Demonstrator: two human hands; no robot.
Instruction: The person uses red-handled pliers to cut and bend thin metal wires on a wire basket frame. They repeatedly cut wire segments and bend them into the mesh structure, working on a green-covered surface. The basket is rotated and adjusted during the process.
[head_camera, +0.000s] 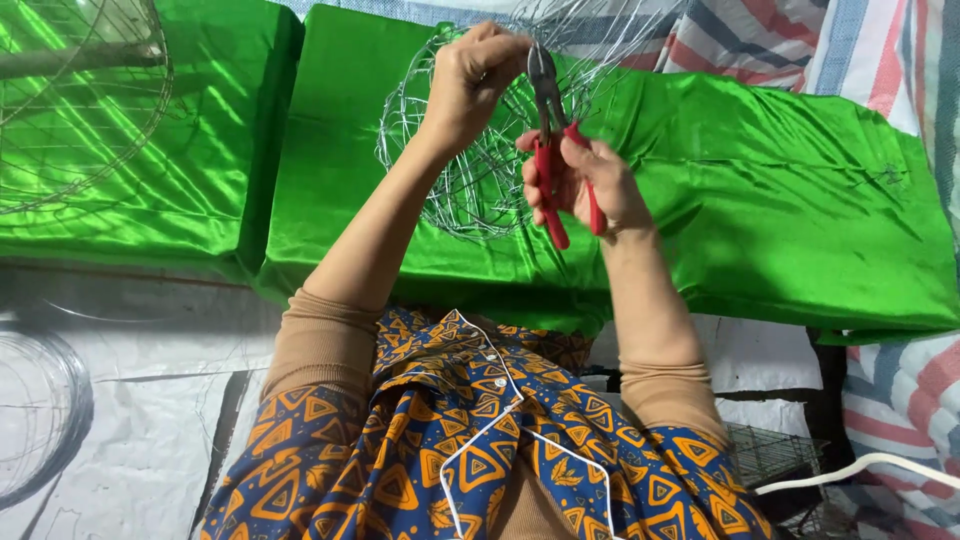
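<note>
The right hand grips red-handled pliers nearly upright, nose up at the wire-mesh frame – which the left hand pinches closed just beside (over green satin cloth).

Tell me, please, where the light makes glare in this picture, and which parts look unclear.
Head view: bright glare streaks on the shiny green cloth; the thin wire frame partly melts into it; the left hand and the right hand with red-handled pliers are fairly sharp; the wire coil at the left edge looks faint.
</note>
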